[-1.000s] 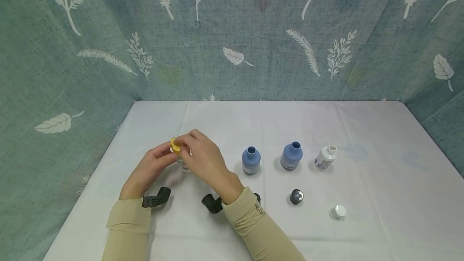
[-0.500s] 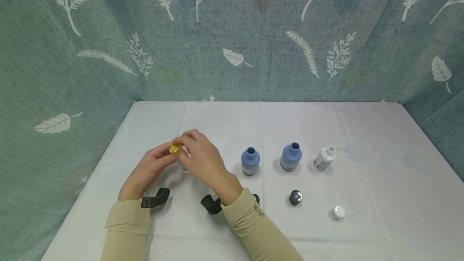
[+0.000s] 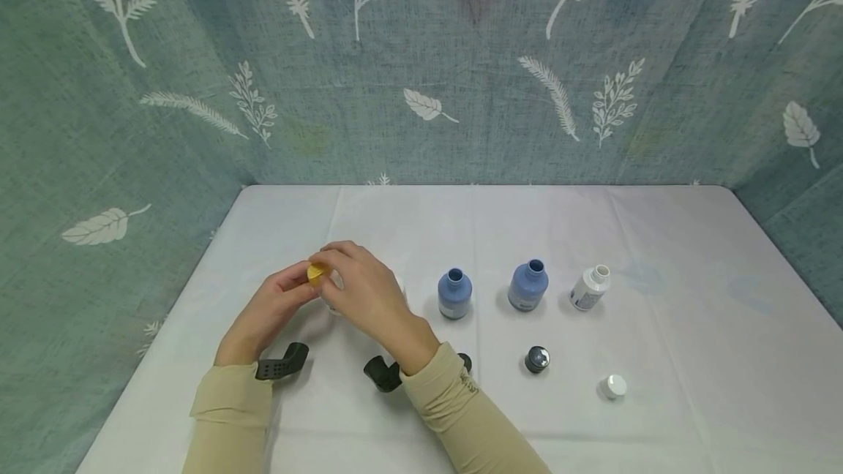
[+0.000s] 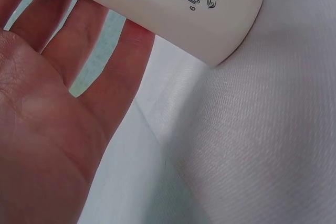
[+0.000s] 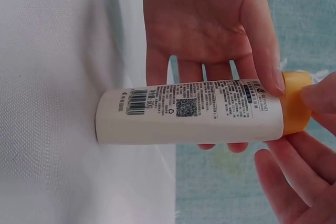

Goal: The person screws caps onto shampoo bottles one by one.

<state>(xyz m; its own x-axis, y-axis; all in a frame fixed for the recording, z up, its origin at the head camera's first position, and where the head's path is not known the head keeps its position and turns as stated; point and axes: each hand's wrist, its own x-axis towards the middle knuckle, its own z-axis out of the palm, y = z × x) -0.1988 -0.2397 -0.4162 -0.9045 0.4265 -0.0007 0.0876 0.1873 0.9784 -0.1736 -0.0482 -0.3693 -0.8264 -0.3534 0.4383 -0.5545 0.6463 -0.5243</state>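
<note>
Right hand [image 3: 366, 290] scooted a bit toward the left edge of the table [image 3: 421, 218], pinching the yellow cap [image 5: 295, 100]; left hand [image 3: 266, 309] grips the white bottle [image 5: 173, 125].

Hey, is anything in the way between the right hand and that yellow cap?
Nothing visible is. The right hand already has its fingers on the yellow cap. The left hand holds the white bottle, its thumb beside the cap's edge but not between the two.

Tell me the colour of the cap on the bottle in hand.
The cap is yellow-orange, seen best in the right wrist view.
</note>
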